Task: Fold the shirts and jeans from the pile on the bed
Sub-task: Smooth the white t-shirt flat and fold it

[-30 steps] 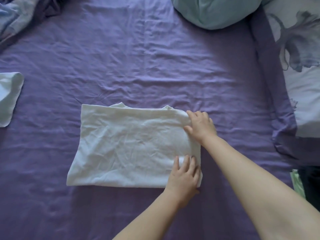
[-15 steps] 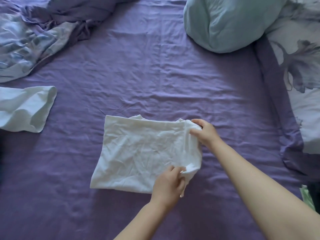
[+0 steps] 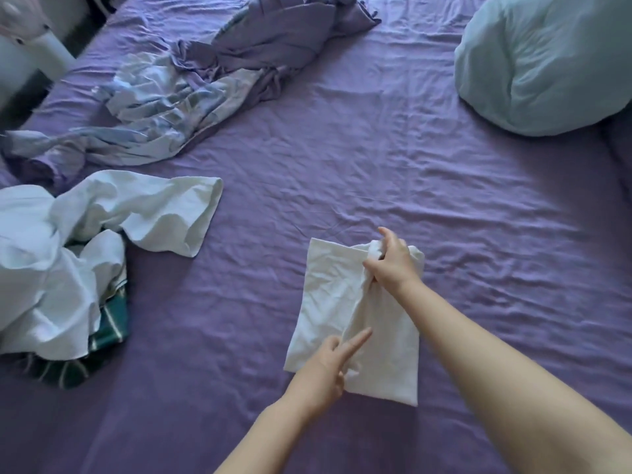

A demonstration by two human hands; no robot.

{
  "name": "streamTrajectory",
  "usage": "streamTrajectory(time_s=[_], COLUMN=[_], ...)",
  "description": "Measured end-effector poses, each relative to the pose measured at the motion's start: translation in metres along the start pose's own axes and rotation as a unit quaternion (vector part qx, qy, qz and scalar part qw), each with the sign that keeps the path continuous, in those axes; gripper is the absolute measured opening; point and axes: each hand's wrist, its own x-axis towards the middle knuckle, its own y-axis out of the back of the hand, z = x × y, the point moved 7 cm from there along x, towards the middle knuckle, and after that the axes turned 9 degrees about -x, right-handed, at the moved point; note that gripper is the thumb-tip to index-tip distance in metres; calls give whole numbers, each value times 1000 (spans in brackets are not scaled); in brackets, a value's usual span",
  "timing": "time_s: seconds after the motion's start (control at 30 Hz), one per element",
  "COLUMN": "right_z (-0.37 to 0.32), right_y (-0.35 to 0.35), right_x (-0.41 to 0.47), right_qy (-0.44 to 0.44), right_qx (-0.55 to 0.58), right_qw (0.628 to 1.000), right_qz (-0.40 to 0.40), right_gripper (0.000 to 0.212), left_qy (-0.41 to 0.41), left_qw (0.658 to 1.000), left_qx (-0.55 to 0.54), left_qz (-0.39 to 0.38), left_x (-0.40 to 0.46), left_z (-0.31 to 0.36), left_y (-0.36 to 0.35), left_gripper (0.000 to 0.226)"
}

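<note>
On the purple bed (image 3: 393,172), both hands' fingers are pinching a half-folded white shirt (image 3: 328,292), the pile (image 3: 58,268) waiting unfolded alongside.

Your right hand (image 3: 393,265) has carried the white shirt's (image 3: 328,302) right edge leftward, halving its width. Your left hand (image 3: 328,367) now pinches the near edge, one finger straight.
</note>
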Motion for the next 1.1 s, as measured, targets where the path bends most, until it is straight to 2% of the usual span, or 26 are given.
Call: streamTrajectory(time_s=[0.2,0.33,0.4,0.5,0.67,0.77,0.9,0.93,1.0,1.1], right_z=[-42,-57,-58,-52,-23,-8,-5,-8,-15,-22], right_y=[-57,-82,-90,-98,-105,-98,-90,-91,-94,-90], right_x=[4,5,1,-12,-39,-39,-13,-4,13,30], right_qy=[27,44,61,120,201,190,181,184,186,156], right_qx=[-1,0,5,-52,-270,-377,-458,-471,-487,-463], right_qw=[999,998,997,990,938,901,865,858,847,860], right_qz=[-27,-36,-38,-48,-78,-101,-95,-94,-102,-147], right_gripper=[72,69,65,60,68,63,60,61,64,75], left_qy=[33,60,87,99,143,162,221,235,247,286], left_qw=[999,998,995,987,981,977,968,966,965,956], left_qx=[12,21,46,87,102,86,-26,-27,-14,-43], left_qz=[-25,-25,2,89,81,105,115,108,92,59], left_x=[-19,-22,-23,-21,-5,2,8,9,11,11], left_z=[-39,-61,-69,-68,-68,-68,-80,-83,-87,-97], left_y=[32,45,51,63,55,51,46,44,42,39], left_gripper=[60,56,47,30,41,44,83,83,64,47])
